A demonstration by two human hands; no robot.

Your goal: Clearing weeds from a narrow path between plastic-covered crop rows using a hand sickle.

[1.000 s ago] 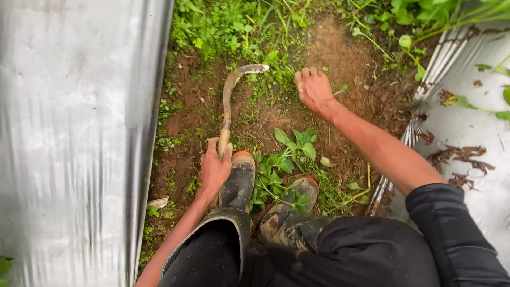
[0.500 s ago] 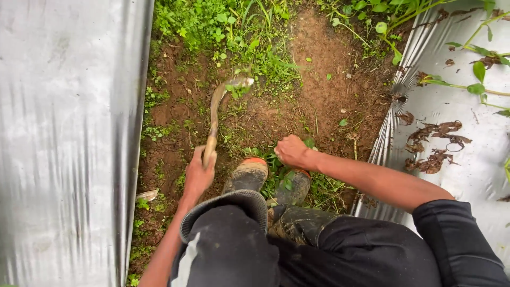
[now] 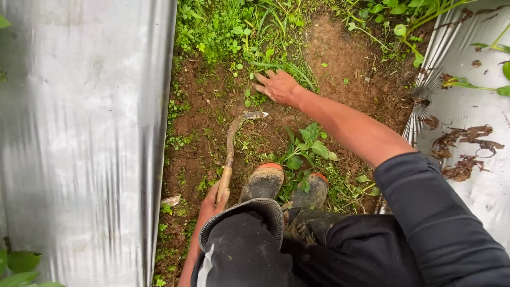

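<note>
Two sheets of silver plastic mulch flanked the scene: a wide one [image 3: 79,133] covering the whole left side, and a narrower one [image 3: 467,111] at the right, strewn with a few dried brown leaves [image 3: 465,149]. Between them ran one furrow of reddish-brown soil [image 3: 345,58], thick with small green weeds at its far end and thinner toward the near end.

The person squatted in the furrow in dark trousers, two muddy rubber boots showing beyond the knees: the left boot [image 3: 264,182] and the right boot [image 3: 311,191], side by side, each with an orange rim. One broad-leaved weed [image 3: 308,151] stood just beyond the boots, between them.

The right hand [image 3: 279,87] reached to the far part of the furrow, palm down, fingers spread and released upon the ground among low weeds and grass blades, grasping nothing that could be seen.

The left hand [image 3: 212,204], near the left knee, had its fingers clenched round the wooden handle of one small sickle-like hoe [image 3: 231,151]. The tool ran away from the hand, its curved metal blade resting on the soil just near the right hand, not touching it.
</note>
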